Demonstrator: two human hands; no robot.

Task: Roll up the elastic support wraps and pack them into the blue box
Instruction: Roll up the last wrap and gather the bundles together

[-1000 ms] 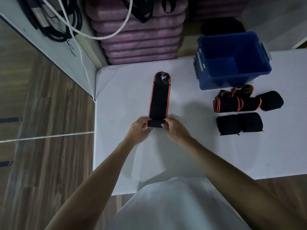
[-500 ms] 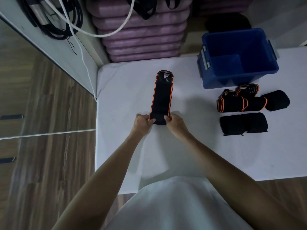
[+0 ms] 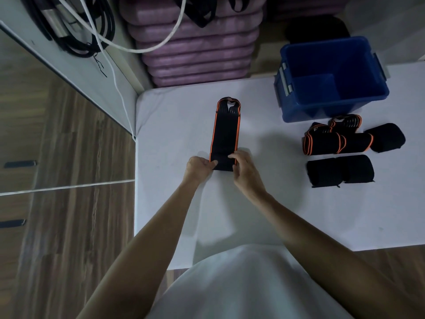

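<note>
You have one head-worn wide-angle view, looking steeply down and forward at the white table (image 3: 174,125), close above your own arms.

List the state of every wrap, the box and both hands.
Flat wrap: partly rolled at near end, rest laid out.
Rolled wraps: rolled, beside the box, not packed.
Blue box: open, no wraps inside.
Left hand: pinching the roll.
Right hand: pinching the roll.

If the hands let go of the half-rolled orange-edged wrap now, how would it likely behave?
The half-rolled wrap looks like soft, floppy fabric, lying flat on the table. Being elastic, its rolled end, pinched by the left hand and right hand, would probably loosen. It likely would not roll away.
</note>
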